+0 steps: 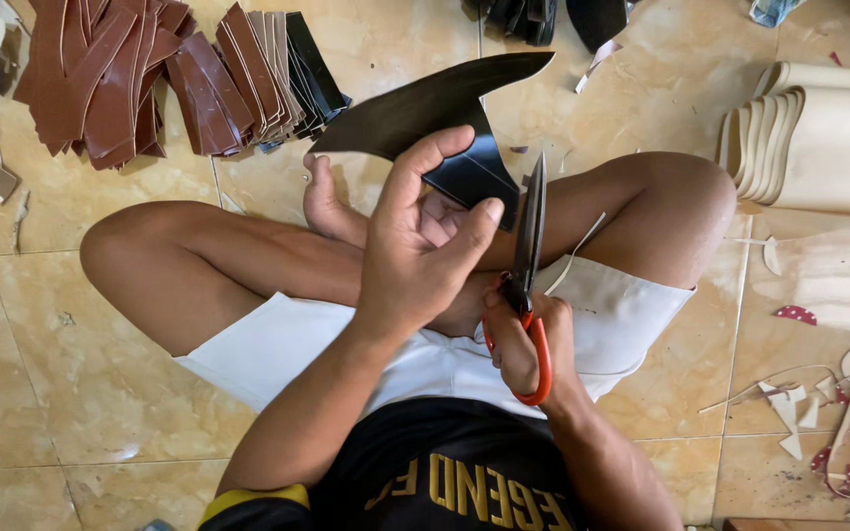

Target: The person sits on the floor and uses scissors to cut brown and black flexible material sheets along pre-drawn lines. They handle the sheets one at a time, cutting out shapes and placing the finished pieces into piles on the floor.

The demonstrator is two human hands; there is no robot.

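Black sheet (415, 113): glossy, curved to a point, held up above the crossed legs.
Scissors (528, 275): orange-handled, blades upright against its right edge.

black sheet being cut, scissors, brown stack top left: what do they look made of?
Black sheet: likely leather or a synthetic stand-in; thin, semi-gloss, holds its curved shape in the left hand.
Scissors in the right hand: dark metal blades, orange handle loops, probably plastic-coated.
Brown stack: same kind of sheet, smooth reddish-brown faces with paler cut edges. Real or faux leather cannot be told.
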